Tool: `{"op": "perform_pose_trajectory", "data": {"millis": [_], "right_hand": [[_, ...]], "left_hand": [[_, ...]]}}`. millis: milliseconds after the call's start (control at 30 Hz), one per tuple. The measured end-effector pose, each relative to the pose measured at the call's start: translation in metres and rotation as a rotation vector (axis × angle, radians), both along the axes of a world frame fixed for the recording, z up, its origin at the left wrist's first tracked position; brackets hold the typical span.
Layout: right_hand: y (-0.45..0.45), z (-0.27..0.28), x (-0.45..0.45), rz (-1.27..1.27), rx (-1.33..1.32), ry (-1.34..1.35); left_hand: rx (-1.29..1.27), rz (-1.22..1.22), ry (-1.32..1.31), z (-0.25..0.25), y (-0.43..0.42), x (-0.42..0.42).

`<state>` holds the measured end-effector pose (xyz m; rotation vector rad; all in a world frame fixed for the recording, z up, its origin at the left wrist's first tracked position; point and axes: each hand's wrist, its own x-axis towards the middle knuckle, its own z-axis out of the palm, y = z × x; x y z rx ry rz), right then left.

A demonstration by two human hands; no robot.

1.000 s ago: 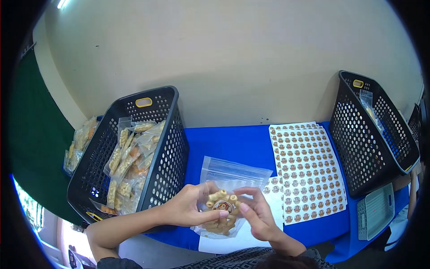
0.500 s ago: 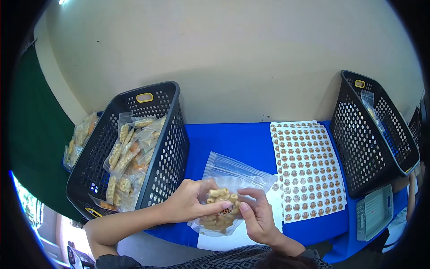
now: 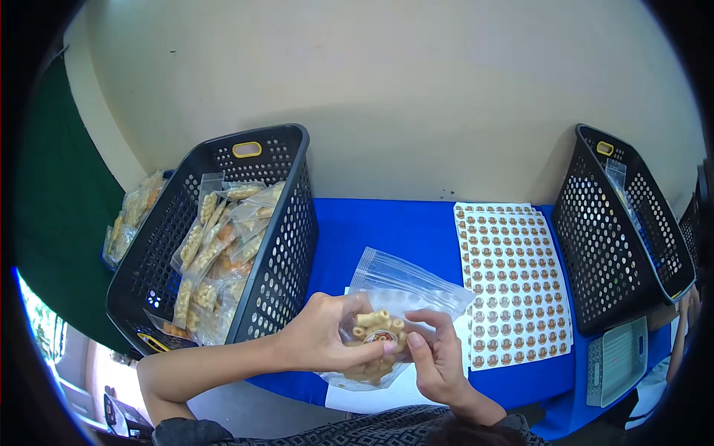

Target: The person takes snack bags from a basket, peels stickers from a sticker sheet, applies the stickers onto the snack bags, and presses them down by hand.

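Note:
A clear zip bag [image 3: 407, 281] of short tube-shaped snacks is between my hands, its zip end tilted away from me. My left hand [image 3: 324, 333] is closed on the bag's left side. Its thumb presses by a round sticker [image 3: 381, 337] on the bag's front. My right hand [image 3: 440, 363] grips the bag's right side, thumb and forefinger near the sticker. The fingers behind the bag are hidden. Right of the bag lie sheets of round stickers [image 3: 515, 286].
A black basket [image 3: 286, 245] on the left holds several filled bags [image 3: 223, 245]; more bags [image 3: 134, 212] lie beyond it. Another black basket [image 3: 599, 253] stands right, above a grey tray [image 3: 621, 360]. White paper [image 3: 372, 398] lies on the blue tablecloth [image 3: 346, 223]. Part of another person's arm shows far right.
The bag and both hands have shifted slightly right in view. My left thumb has slid a little right, and more of the round sticker shows. The view has tilted a little.

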<state>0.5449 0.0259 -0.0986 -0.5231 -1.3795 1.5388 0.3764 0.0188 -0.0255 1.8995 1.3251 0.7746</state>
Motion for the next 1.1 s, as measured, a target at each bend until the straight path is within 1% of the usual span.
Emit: {"op": "perform_pose_trajectory", "data": {"millis": [33,67,100,167,200,233,267,300,367,400,433,500,567,633,667,700,733,767,833,867,900,967,1033,1100], "right_hand": [[-0.001,-0.001,0.001,0.001,0.000,-0.001],[-0.002,-0.003,0.002,-0.013,0.089,-0.077],[-0.003,-0.004,0.003,-0.028,0.178,-0.152],[-0.003,-0.005,0.003,0.000,0.140,-0.117],[-0.002,-0.001,0.004,0.015,0.067,-0.053],[-0.001,0.002,0.006,0.031,-0.004,0.010],[0.001,0.006,0.010,0.046,-0.072,0.019],[0.002,0.009,0.012,0.045,-0.071,0.019],[0.004,0.013,0.015,0.049,-0.082,0.070],[0.004,0.010,0.016,0.053,-0.080,0.042],[0.003,0.008,0.016,0.051,-0.080,0.044],[0.001,0.002,0.012,0.065,-0.077,0.044],[0.003,-0.003,0.008,0.043,-0.071,0.067],[0.005,-0.004,0.006,0.019,0.143,0.062],[0.005,-0.003,0.003,-0.014,0.100,0.073],[0.006,-0.003,0.005,-0.016,0.102,0.076],[0.006,-0.002,0.007,-0.054,0.166,-0.028],[0.007,-0.001,0.008,-0.092,0.228,-0.133],[0.007,-0.002,0.010,-0.071,0.248,-0.167],[0.006,-0.001,0.010,-0.050,0.268,-0.202],[0.007,0.000,0.011,-0.052,0.268,-0.202],[0.008,0.005,0.011,0.057,0.329,-0.263],[0.010,0.001,0.013,0.068,0.314,-0.257],[0.013,0.003,0.014,0.068,0.305,-0.123]], "left_hand": [[-0.059,0.025,0.028,0.003,-0.001,0.000],[-0.118,0.049,0.057,0.004,-0.001,-0.001],[-0.117,0.049,0.057,0.003,-0.001,-0.002],[-0.172,0.046,0.007,-0.001,-0.001,-0.004],[-0.172,0.046,0.008,-0.001,0.000,-0.005],[-0.210,0.005,-0.069,0.002,0.000,-0.005],[-0.248,-0.035,-0.148,0.004,0.001,-0.005],[-0.247,-0.036,-0.148,0.007,0.001,-0.005],[-0.196,-0.140,-0.092,0.013,0.000,-0.003],[-0.165,-0.167,-0.076,0.010,0.000,-0.004],[-0.164,-0.169,-0.074,0.009,0.001,-0.005],[-0.068,-0.176,-0.007,0.009,0.001,-0.006],[-0.061,-0.154,-0.027,0.010,0.000,-0.005],[-0.154,-0.137,0.058,0.015,-0.001,-0.003],[-0.153,-0.140,0.060,0.014,-0.001,-0.002],[-0.017,-0.186,0.092,0.012,0.000,-0.002],[0.119,-0.230,0.123,0.011,0.001,-0.002],[0.120,-0.230,0.125,0.012,0.002,-0.003],[0.137,-0.091,0.064,0.013,0.003,-0.005],[0.119,-0.028,-0.060,0.009,0.004,-0.004],[0.120,-0.030,-0.059,0.009,0.004,-0.005],[0.014,0.026,-0.103,0.010,0.004,-0.006],[-0.002,0.017,-0.086,0.009,0.002,-0.004],[-0.001,-0.107,-0.048,0.007,0.001,-0.003]]}}
